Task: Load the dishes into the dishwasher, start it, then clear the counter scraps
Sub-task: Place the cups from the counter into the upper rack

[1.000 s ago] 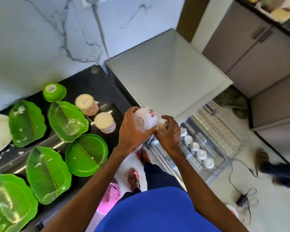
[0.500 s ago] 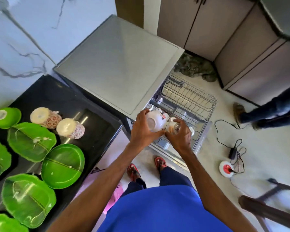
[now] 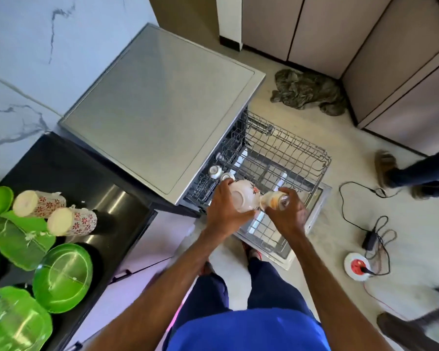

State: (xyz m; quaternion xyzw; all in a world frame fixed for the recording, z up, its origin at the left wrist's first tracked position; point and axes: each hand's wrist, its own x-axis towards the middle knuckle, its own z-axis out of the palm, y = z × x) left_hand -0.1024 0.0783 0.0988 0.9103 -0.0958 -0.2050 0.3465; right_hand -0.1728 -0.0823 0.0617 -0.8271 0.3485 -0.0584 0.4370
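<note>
Bowl (image 3: 243, 196), white with red flowers, base-up in grip of left hand (image 3: 222, 207); right hand (image 3: 288, 217) clasps small cup (image 3: 276, 200).

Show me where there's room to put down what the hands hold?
The wire rack is bare from the small white cups by the machine to its outer rim. The dishwasher's flat top is bare too. The counter's near end is crowded with green plates.

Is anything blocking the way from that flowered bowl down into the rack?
Nothing visible. The bowl in the left hand hangs right over the pulled-out rack, with bare wire showing around it; two small cups sit further back.
</note>
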